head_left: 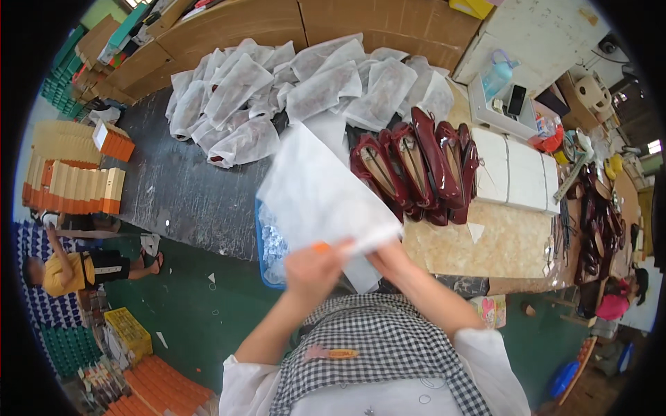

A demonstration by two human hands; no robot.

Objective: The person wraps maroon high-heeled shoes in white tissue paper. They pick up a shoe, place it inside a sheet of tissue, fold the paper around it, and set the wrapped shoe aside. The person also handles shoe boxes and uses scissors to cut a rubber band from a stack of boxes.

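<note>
My left hand (pixel 316 269) is closed on the lower edge of a white cloth-like bag (pixel 322 191), with a small orange patch showing at its fingers. Slightly blurred, my right hand (pixel 390 260) grips the bag's lower right corner, its fingertips partly hidden by the material. The bag spreads up and away from both hands, and I cannot see whether anything is inside. Just beyond it to the right, several dark red shoes (pixel 436 163) with bows stand packed together. Partly under the bag lies a blue tray (pixel 262 243) of small clear packets (pixel 275 246).
A heap of white translucent bags (pixel 239 90) with dark contents covers the table's far side. White bundles (pixel 517 170) tied with string lie right of the shoes. Orange boxes (pixel 76 187) are stacked at the left. A person in yellow (pixel 66 270) is at far left, another in pink (pixel 614 305) at right.
</note>
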